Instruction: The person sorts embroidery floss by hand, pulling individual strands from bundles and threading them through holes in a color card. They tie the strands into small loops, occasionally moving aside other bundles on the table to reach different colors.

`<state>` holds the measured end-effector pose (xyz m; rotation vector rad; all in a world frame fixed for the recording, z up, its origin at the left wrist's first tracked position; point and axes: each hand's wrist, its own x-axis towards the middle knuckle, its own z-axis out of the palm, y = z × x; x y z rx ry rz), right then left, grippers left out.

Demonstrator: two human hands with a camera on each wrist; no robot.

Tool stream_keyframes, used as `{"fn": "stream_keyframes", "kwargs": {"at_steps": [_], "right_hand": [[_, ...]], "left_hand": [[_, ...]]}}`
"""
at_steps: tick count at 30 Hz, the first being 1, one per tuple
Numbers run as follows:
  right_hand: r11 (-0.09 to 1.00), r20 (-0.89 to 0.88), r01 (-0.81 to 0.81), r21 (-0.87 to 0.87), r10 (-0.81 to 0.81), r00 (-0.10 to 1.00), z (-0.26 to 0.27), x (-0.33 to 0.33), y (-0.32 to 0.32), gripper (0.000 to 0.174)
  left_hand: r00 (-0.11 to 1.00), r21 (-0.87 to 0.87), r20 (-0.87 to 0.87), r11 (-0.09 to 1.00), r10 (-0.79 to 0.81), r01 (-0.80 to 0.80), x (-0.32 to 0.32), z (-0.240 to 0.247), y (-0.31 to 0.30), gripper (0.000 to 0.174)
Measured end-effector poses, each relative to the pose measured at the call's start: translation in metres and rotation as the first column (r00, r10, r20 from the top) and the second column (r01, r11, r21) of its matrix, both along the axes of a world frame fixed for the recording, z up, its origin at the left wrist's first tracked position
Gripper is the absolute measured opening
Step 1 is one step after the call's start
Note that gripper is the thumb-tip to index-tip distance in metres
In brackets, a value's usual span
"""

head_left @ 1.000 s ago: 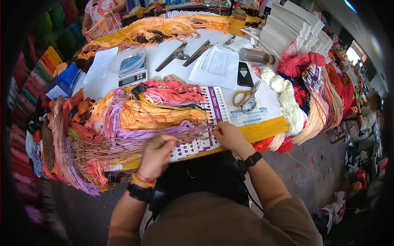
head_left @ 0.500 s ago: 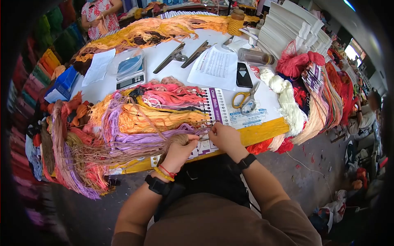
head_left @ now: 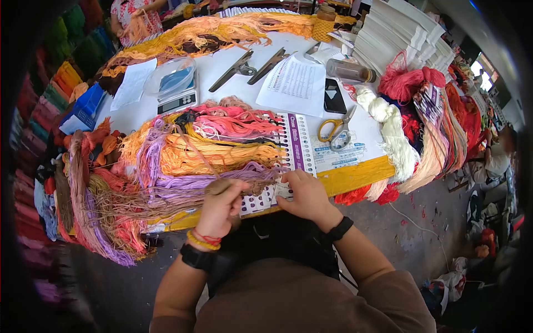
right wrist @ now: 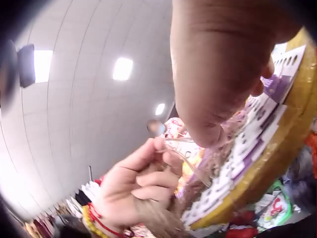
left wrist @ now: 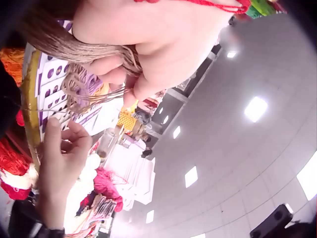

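Brown thread point(left wrist: 64, 47) runs through the curled fingers of the left hand point(head_left: 216, 208), whose thumb and forefinger pinch thin strands, as the left wrist view shows. The right hand point(head_left: 307, 197) lies at the table's front edge, its fingertips at the edge of a white card with punched holes point(head_left: 256, 204); whether they hold a strand is unclear. Brown loops point(left wrist: 74, 87) hang on the cards between the hands. Beyond them lie purple thread point(head_left: 189, 186), orange thread point(head_left: 216, 155) and pink thread point(head_left: 239, 123), attached along purple-and-white cards point(head_left: 292, 141).
Scissors point(head_left: 336, 133), a phone point(head_left: 334, 97), a printed sheet point(head_left: 294, 86) and two metal clips point(head_left: 236, 69) lie behind the cards. A scale point(head_left: 177, 101) stands at back left. White skeins point(head_left: 391, 136) hang over the right edge. Another person point(head_left: 139, 19) stands across the table.
The left hand moved in toward the right hand, then back left and up with the brown thread. The right hand's fingers have spread and shifted slightly right.
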<state>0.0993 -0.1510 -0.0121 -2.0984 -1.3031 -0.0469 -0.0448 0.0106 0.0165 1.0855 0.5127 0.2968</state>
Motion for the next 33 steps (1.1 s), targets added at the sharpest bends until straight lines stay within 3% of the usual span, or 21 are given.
{"fn": "stream_keyframes", "kwargs": {"at_steps": [1,5,8,13,15,17,19,20,21,22,23,24,25,26,27,28,29,30,31,32,33], "right_hand": [[0.997,0.018,0.034,-0.068,-0.033,0.999,0.000,-0.001,0.000,0.036],[0.984,0.107,0.082,-0.161,-0.065,0.992,0.005,-0.008,0.004,0.039],[0.974,0.147,0.092,-0.207,-0.062,0.987,0.003,-0.007,0.009,0.041],[0.963,0.178,0.134,-0.235,-0.093,0.980,0.002,-0.001,0.004,0.042],[0.956,0.172,0.142,-0.255,-0.099,0.980,0.002,0.000,0.003,0.042],[0.961,0.171,0.143,-0.236,-0.104,0.980,0.003,0.001,0.002,0.041],[0.963,0.169,0.142,-0.228,-0.105,0.980,0.001,0.001,0.002,0.041],[0.965,0.165,0.143,-0.219,-0.108,0.980,0.001,0.001,0.003,0.042],[0.968,0.168,0.133,-0.213,-0.098,0.981,0.003,0.001,0.002,0.042],[0.966,0.130,0.132,-0.224,-0.105,0.986,0.007,0.000,0.000,0.041],[0.964,0.091,0.132,-0.232,-0.113,0.989,0.011,0.000,0.000,0.040],[0.966,0.088,0.123,-0.226,-0.105,0.991,0.015,-0.001,0.002,0.040],[0.986,-0.068,0.085,-0.142,-0.096,0.993,0.019,-0.004,0.005,0.036],[0.997,-0.224,0.056,-0.059,-0.068,0.972,0.022,-0.009,0.008,0.033],[0.998,-0.234,0.035,-0.060,-0.049,0.971,0.026,-0.017,0.015,0.033],[0.998,-0.450,-0.060,-0.022,0.044,0.892,0.032,-0.027,0.026,0.029],[0.989,-0.635,-0.143,0.038,0.134,0.761,0.036,-0.036,0.038,0.025],[0.958,-0.637,-0.226,0.177,0.286,0.716,0.027,-0.046,0.050,0.019],[0.938,-0.680,-0.254,0.238,0.347,0.646,0.027,-0.058,0.058,0.017],[0.937,-0.712,-0.260,0.233,0.346,0.611,0.027,-0.066,0.062,0.016],[0.938,-0.744,-0.265,0.224,0.340,0.575,0.028,-0.071,0.063,0.015]], "left_hand": [[0.997,-0.081,-0.004,0.993,0.083,-0.083,-0.007,0.003,0.004,0.015],[0.990,-0.248,0.118,0.968,0.072,-0.041,-0.034,0.006,0.027,0.021],[0.991,-0.244,0.038,0.963,0.127,-0.114,-0.041,0.017,0.028,0.024],[0.978,-0.195,0.083,0.966,0.191,-0.172,-0.064,0.031,0.062,0.025],[0.975,-0.188,0.118,0.969,0.186,-0.162,-0.085,0.026,0.102,0.025],[0.946,-0.241,0.100,0.930,0.308,-0.278,-0.105,0.035,0.145,0.027],[0.819,-0.157,0.083,0.819,0.568,-0.552,-0.121,0.048,0.177,0.026],[0.705,0.127,0.037,0.697,0.708,-0.706,-0.129,0.048,0.192,0.025],[0.560,0.402,0.043,0.499,0.827,-0.768,-0.135,0.050,0.203,0.024],[0.497,0.491,0.072,0.403,0.865,-0.772,-0.145,0.053,0.209,0.023],[0.491,0.494,0.081,0.393,0.868,-0.776,-0.152,0.051,0.212,0.023],[0.553,0.522,0.071,0.442,0.830,-0.730,-0.153,0.055,0.202,0.024],[0.608,0.550,0.050,0.486,0.793,-0.679,-0.153,0.058,0.188,0.026],[0.748,0.347,-0.030,0.708,0.664,-0.615,-0.142,0.060,0.161,0.025],[0.888,0.257,-0.070,0.869,0.454,-0.424,-0.128,0.059,0.134,0.026],[0.934,0.148,-0.134,0.939,0.331,-0.311,-0.106,0.051,0.104,0.028],[0.997,-0.021,0.006,0.997,0.075,-0.075,-0.088,0.041,0.077,0.032],[1.000,-0.122,0.009,0.992,-0.020,0.021,-0.073,0.024,0.054,0.037],[0.994,-0.287,0.034,0.951,-0.105,0.111,-0.058,0.013,0.034,0.046],[0.960,-0.342,0.158,0.900,-0.230,0.272,-0.043,0.012,0.015,0.053],[0.968,-0.391,0.193,0.891,-0.164,0.229,-0.036,0.011,0.003,0.054]]}}
